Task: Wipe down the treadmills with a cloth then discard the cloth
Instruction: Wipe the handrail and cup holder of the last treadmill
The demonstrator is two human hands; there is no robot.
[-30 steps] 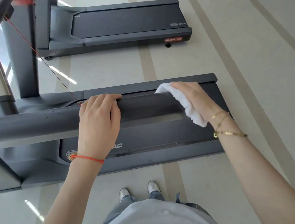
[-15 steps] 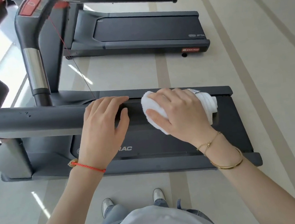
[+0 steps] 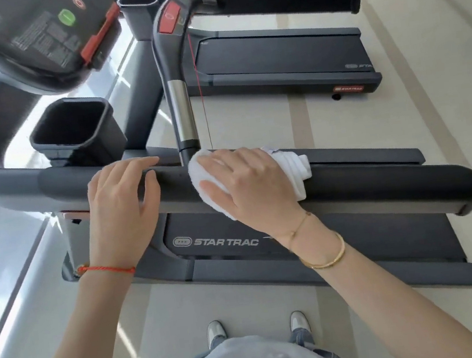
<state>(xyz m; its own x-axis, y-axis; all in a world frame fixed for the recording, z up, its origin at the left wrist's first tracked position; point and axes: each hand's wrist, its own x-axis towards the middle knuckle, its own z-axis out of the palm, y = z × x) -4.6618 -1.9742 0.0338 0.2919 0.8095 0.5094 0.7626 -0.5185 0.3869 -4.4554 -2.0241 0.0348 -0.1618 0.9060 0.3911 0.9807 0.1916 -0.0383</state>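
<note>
A dark grey Star Trac treadmill (image 3: 271, 268) stands crosswise in front of me. Its padded side handrail (image 3: 381, 185) runs left to right at waist height. My right hand (image 3: 247, 180) presses a folded white cloth (image 3: 294, 167) onto the top of that rail, fingers spread over it and thumb curled round its near edge. My left hand (image 3: 123, 206) rests flat on the same rail just to the left, fingers straight. A second treadmill (image 3: 281, 60) of the same make stands farther back.
The near treadmill's console (image 3: 27, 41) and black cup holder (image 3: 70, 132) rise at the upper left. A pulse-grip arm (image 3: 174, 75) with a red stop button and a red safety cord crosses behind my hands. Pale striped floor (image 3: 428, 91) stretches to the right.
My right hand has slid the cloth leftward along the rail, from near its right end to close beside my left hand. The view has tilted up toward the console.
</note>
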